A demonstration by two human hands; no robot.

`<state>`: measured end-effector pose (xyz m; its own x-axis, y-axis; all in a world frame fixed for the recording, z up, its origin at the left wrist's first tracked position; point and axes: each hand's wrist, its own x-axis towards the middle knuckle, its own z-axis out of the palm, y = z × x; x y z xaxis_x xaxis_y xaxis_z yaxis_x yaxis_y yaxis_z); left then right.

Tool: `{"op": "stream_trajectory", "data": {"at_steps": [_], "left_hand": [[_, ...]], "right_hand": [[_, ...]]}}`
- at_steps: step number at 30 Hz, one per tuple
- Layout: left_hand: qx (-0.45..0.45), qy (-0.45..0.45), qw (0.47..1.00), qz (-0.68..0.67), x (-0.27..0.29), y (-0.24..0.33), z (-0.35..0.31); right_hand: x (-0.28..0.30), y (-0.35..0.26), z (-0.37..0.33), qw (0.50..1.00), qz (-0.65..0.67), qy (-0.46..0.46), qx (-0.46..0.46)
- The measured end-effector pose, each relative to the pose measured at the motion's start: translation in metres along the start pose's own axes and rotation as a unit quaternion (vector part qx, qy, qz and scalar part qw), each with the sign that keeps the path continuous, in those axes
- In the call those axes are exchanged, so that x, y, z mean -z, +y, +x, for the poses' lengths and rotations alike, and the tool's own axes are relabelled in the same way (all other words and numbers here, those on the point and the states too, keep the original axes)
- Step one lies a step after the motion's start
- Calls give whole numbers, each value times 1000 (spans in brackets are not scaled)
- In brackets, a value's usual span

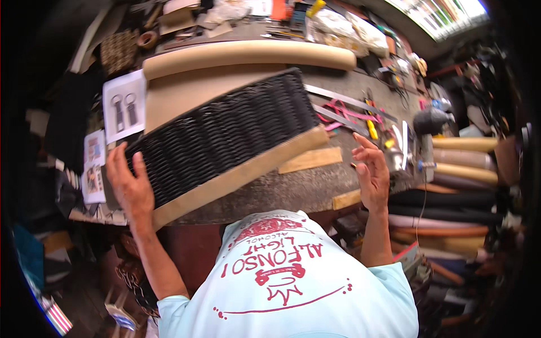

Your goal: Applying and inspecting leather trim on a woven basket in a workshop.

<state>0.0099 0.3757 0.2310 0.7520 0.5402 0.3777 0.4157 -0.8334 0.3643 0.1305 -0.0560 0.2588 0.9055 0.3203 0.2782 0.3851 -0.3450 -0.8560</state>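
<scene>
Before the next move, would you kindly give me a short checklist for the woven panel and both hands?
1. Left hand on the black woven panel: ok, at its left end.
2. Right hand on the panel: not ok, apart from it, to its right.
3. Yellow-handled tool clear of the panel: ok, off to its right.
4. Panel flat on the workbench: cannot tell.
5. Right hand empty: cannot tell.

A black, woven rectangular panel (225,132) carries a pattern of ribbed, wavy rows, bordered by a plain tan strip (242,175). The long cylindrical roll (248,55) is pale beige, the thin tangled straps (338,107) pink, the slim tool handle (372,129) yellow. Dark-red print (280,274) patterns the person's light-blue fabric shirt (327,281).
</scene>
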Motion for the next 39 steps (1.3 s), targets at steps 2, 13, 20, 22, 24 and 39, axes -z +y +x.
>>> {"op": "stream_trajectory", "data": {"at_steps": [2,13,20,22,24,39], "left_hand": [[-20,6,1000,0,-1,-13,-1],[-73,5,997,11,-14,-59,11],[-26,-2,999,27,-2,-57,3],[-41,-3,999,18,-3,-41,6],[-28,6,1000,5,-7,-31,5],[-4,18,1000,-6,-8,-18,9]], "right_hand": [[40,30,-33,963,-162,35,-214],[169,212,-185,849,-415,-10,-326],[198,271,-156,821,-429,-127,-356],[215,299,-156,830,-402,-176,-343],[222,306,-154,831,-395,-196,-340],[129,113,-86,920,-154,-193,-305]]}}
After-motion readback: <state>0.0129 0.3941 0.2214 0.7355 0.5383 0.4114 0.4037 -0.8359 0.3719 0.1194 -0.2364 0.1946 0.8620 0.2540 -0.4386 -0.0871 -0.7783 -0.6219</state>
